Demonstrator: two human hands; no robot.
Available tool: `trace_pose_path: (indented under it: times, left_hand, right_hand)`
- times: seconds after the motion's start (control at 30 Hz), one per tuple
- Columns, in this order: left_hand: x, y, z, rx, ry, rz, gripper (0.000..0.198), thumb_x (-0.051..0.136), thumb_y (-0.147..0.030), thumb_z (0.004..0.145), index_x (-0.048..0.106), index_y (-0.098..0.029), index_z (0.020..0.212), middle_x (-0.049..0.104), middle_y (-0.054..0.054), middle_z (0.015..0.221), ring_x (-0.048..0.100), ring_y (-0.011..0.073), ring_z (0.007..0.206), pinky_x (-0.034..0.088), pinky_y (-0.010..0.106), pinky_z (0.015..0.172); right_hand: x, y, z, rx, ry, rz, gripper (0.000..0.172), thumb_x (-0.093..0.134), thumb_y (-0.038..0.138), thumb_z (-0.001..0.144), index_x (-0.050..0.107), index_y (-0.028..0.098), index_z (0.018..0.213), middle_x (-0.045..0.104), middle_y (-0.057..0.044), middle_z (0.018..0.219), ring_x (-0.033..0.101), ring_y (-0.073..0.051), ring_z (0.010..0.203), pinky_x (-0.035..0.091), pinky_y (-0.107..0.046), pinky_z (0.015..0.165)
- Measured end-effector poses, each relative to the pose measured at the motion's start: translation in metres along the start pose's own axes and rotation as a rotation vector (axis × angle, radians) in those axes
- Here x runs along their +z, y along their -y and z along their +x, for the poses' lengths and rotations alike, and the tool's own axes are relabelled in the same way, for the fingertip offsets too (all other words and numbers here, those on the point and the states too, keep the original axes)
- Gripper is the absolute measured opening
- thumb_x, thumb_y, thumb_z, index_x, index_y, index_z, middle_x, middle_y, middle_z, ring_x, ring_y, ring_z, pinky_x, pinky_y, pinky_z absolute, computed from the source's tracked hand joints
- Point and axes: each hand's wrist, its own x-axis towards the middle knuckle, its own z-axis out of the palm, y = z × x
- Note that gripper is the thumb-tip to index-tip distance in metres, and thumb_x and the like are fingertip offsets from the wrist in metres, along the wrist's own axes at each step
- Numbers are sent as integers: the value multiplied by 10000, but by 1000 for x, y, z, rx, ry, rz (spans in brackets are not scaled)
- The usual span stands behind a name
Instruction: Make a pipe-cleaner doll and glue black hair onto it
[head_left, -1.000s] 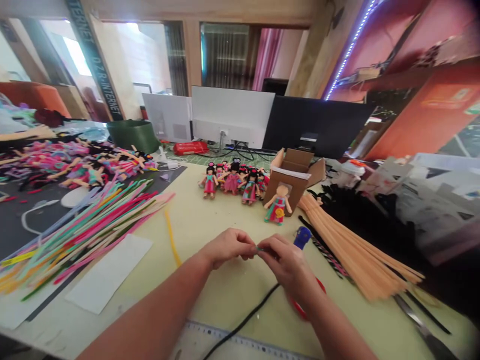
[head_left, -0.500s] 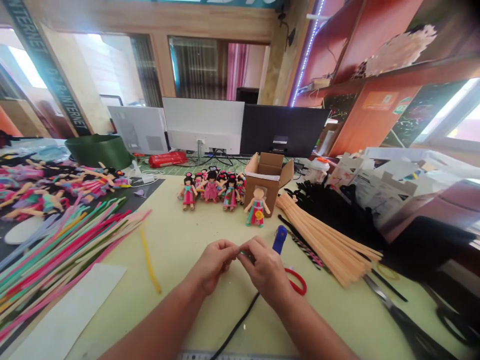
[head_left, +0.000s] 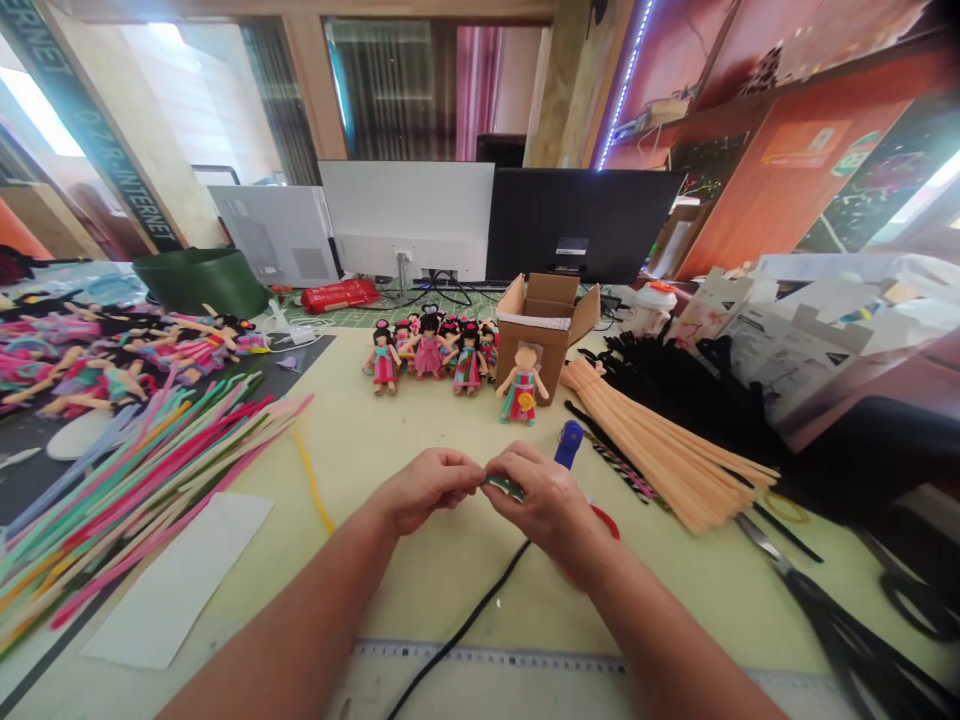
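My left hand (head_left: pixel 435 487) is closed in a pinch, its fingertips meeting those of my right hand above the table. My right hand (head_left: pixel 541 500) is curled around a small green piece (head_left: pixel 504 487), which looks like a short strip; most of it is hidden by the fingers. Whether the left fingertips also grip its end is too small to tell. Just beyond my hands, a doll without hair (head_left: pixel 523 390) in a striped dress with a yellow flower leans against a cardboard box (head_left: pixel 531 335). A blue tool part (head_left: pixel 568 443) and a partly covered red loop (head_left: pixel 606 520) lie beside my right hand.
Several finished dolls (head_left: pixel 427 350) stand left of the box. Colourful pipe cleaners (head_left: pixel 150 480) and white paper (head_left: pixel 184 580) lie left; peach pipe cleaners (head_left: pixel 660 440) and black scissors (head_left: pixel 817 610) lie right. A black cord (head_left: pixel 465 628) crosses a ruler (head_left: pixel 540 660) in front.
The camera view has tilted down, bringing the ruler fully into sight. My hands stay together, and more of the green piece shows under the right fingers.
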Motion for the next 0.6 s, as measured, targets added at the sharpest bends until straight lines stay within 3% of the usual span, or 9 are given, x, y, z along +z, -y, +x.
trace_pose_path:
  times: [0.13,0.33,0.6]
  left_hand:
    - [-3,-3,-1,13,23,27,312,794,-374,593,622,-129,681,493,-34,540,381,70,512,214,237,512]
    - [9,1,2,64,-104,-77,310,780,-368,585,593,-133,664,481,-54,511,376,52,481,227,224,493]
    - [22,9,15,69,-233,-302,318,779,-347,518,572,-140,641,552,-22,559,410,48,490,253,217,488]
  right_hand:
    - [-1,-1,0,28,31,23,35,626,211,847,648,199,823,611,-21,787,587,-140,715,450,-237,643]
    - [2,-5,-1,63,-15,-19,91,586,204,868,648,193,803,606,-23,754,586,-141,677,443,-245,625]
    - [11,-16,3,12,-71,-88,187,531,348,890,660,220,846,654,-35,788,629,-163,680,467,-263,605]
